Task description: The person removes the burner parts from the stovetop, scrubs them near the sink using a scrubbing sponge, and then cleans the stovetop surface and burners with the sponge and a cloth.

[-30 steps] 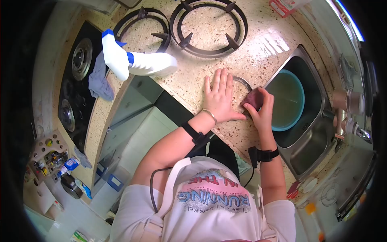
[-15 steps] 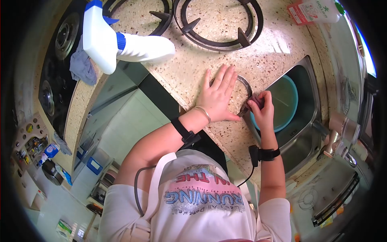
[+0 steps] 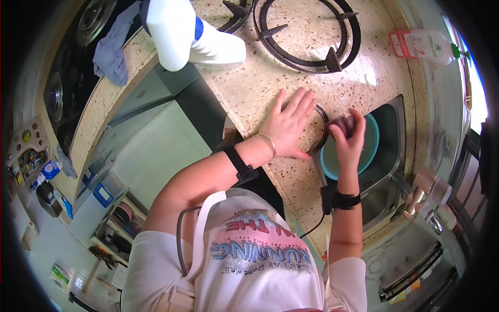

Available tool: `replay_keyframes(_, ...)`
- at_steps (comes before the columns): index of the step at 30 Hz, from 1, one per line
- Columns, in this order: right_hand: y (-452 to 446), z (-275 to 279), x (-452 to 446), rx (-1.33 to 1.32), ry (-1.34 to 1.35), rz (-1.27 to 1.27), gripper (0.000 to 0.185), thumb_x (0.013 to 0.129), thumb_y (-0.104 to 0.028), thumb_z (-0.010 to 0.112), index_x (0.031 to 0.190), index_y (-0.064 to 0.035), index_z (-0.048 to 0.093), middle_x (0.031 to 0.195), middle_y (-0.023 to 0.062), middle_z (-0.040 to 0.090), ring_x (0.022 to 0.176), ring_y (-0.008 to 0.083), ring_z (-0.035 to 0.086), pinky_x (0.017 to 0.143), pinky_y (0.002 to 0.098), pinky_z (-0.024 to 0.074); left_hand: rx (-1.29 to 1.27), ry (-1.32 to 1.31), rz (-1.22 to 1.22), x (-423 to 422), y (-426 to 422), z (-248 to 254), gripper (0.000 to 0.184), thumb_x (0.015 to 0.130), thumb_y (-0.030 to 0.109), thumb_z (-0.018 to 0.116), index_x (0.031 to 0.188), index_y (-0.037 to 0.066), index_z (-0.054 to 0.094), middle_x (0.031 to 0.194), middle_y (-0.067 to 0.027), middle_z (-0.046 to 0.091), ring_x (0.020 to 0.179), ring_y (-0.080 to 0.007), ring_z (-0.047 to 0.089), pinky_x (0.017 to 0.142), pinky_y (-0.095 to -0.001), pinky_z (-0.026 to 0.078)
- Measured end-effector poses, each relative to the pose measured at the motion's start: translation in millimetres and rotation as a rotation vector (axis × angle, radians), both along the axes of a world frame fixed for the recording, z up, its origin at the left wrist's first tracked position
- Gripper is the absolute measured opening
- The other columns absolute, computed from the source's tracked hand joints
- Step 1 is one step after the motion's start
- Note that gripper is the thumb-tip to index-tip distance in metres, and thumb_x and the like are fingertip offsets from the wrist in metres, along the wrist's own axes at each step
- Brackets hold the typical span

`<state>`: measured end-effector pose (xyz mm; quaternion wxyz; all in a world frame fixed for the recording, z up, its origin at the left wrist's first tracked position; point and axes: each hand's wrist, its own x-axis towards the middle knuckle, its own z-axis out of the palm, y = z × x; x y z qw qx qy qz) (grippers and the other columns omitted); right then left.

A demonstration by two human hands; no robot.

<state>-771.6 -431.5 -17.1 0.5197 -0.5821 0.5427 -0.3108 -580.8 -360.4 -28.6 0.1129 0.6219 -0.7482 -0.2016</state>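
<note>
My left hand (image 3: pixel 287 126) lies flat, fingers stretched out, pressing over a small dark ring (image 3: pixel 323 115) on the speckled countertop (image 3: pixel 249 88). Much of the ring's left side is hidden beneath it. To the right, my right hand (image 3: pixel 351 143) is closed around a dark purplish wad (image 3: pixel 344 125), possibly a scouring pad. That hand is just off the ring's right side, above the near rim of a turquoise basin (image 3: pixel 375 140) that stands in the metal sink (image 3: pixel 397 125) with water in it.
A larger black burner grate (image 3: pixel 306 65) lies farther back on the counter. A white spray bottle (image 3: pixel 218 49) is at the left edge, a dish soap bottle (image 3: pixel 423 46) at the back right. A grey cloth (image 3: pixel 112 52) hangs by the stove. The faucet (image 3: pixel 416 200) is right.
My right hand has lifted slightly away from the ring with the wad. My left hand stays pressed on the ring. The whole view has shifted and turned a little.
</note>
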Motion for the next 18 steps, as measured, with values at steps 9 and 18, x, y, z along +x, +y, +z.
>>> replay_keyframes(9,-8,-4,6,-0.5,0.62,0.477,0.034,0.066,-0.02,0.083,0.089,-0.0068,0.061,0.082,0.0062,0.059,0.079,0.0297,0.054,0.071,0.0404,0.0406,0.073,-0.194,-0.099,29,-24,15,0.13,0.056,0.078,0.068,0.15,-0.002,0.026,0.159,-0.017,0.021,0.148,-0.032,0.015,0.114,-0.0643,0.01)
replay_keyframes(18,10,-20,6,-0.528,0.6,0.292,0.02,0.079,-0.02,0.074,0.084,-0.0076,0.059,0.083,0.0102,0.055,0.082,0.0315,0.05,0.073,0.0418,0.0365,-0.013,0.003,0.13,3,-9,-6,0.125,0.058,0.073,0.07,0.149,-0.002,0.029,0.158,-0.0184,0.021,0.148,-0.0319,0.016,0.114,-0.0633,0.011)
